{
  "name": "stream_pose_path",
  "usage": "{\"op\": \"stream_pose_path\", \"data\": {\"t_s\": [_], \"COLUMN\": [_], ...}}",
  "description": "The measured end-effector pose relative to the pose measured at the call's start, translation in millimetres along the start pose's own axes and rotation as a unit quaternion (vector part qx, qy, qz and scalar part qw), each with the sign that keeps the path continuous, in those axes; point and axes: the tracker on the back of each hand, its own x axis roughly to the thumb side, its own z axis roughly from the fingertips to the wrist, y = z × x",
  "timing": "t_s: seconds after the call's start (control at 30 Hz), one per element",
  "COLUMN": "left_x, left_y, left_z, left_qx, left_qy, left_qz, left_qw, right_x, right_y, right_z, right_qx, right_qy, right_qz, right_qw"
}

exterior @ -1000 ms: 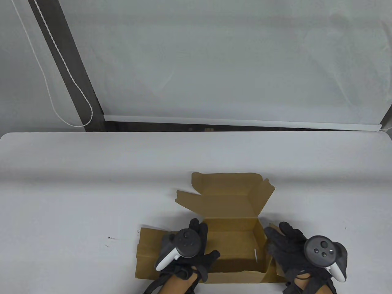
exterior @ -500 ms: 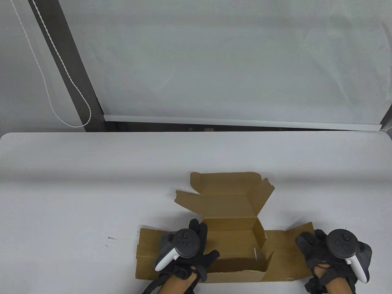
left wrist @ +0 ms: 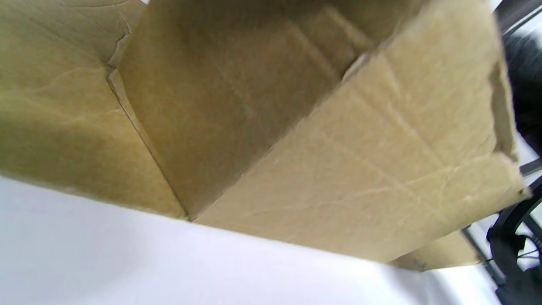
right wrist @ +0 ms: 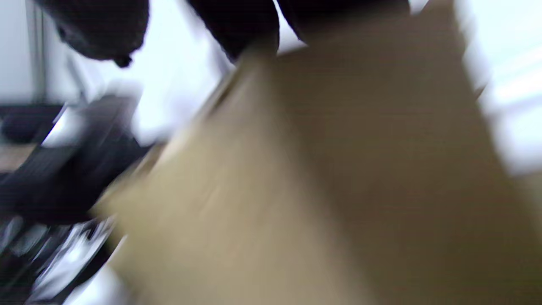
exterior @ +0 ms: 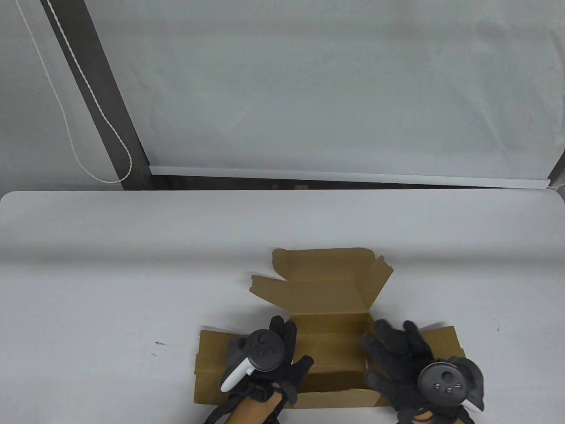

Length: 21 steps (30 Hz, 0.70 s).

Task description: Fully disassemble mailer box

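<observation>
we press the left hand (exterior: 265, 357) flat on the mailer box (exterior: 329, 353); right hand (exterior: 404, 357), fingers spread wide, should flatten the wall beneath.

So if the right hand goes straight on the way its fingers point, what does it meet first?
Probably the mailer box's upright back wall near its right corner; the right hand's fingers point up-left there. Depth is unclear.

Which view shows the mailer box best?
The table view: the whole box is sharp, lid raised, side panels flattened under both hands. The left wrist view shows only cardboard panels up close; the right wrist view shows blurred cardboard.
</observation>
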Motion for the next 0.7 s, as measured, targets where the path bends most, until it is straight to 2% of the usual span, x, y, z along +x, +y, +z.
{"op": "stream_pose_path", "data": {"t_s": [0.03,0.07,0.1,0.13,0.17,0.2,0.27,0.3,0.33,0.47,0.5,0.57,0.63,0.7], "left_x": [-3,-9,-14,-23,-28,-34,-43,-49,-56,-65,-60,-53,-41,-23], "left_y": [3,9,13,19,22,25,28,27,23,3,3,4,7,9], "left_z": [1,3,5,7,8,9,9,7,4,-5,-6,-8,-8,-5], "left_qx": [0.009,0.026,0.042,0.068,0.082,0.091,0.092,0.074,0.045,-0.081,-0.076,-0.065,-0.065,-0.033], "left_qy": [0.0,0.011,0.023,0.039,0.047,0.058,0.107,0.14,0.162,0.2,0.201,0.176,0.091,0.005], "left_qz": [0.018,0.043,0.059,0.079,0.091,0.094,0.082,0.078,0.083,0.074,0.045,0.041,0.061,0.072], "left_qw": [1.0,0.999,0.997,0.994,0.991,0.99,0.987,0.984,0.982,0.974,0.976,0.981,0.992,0.997], "right_x": [3,4,4,4,4,4,4,4,3,-1,-2,-3,-3,-4], "right_y": [11,27,28,24,21,21,20,19,19,18,18,17,16,15], "right_z": [-4,-8,-9,-8,-8,-8,-6,-5,-5,-7,-7,-7,-7,-8], "right_qx": [0.066,0.176,0.199,0.17,0.129,0.116,0.179,0.187,0.169,0.163,0.152,0.141,0.118,0.093], "right_qy": [0.001,0.01,0.018,0.014,-0.007,-0.022,-0.008,-0.004,-0.01,-0.003,-0.004,-0.009,-0.012,-0.012], "right_qz": [0.006,0.02,0.033,0.054,0.046,0.019,0.012,0.013,0.01,0.016,0.019,0.033,0.047,0.079], "right_qw": [0.998,0.984,0.979,0.984,0.991,0.993,0.984,0.982,0.986,0.986,0.988,0.989,0.992,0.992]}}
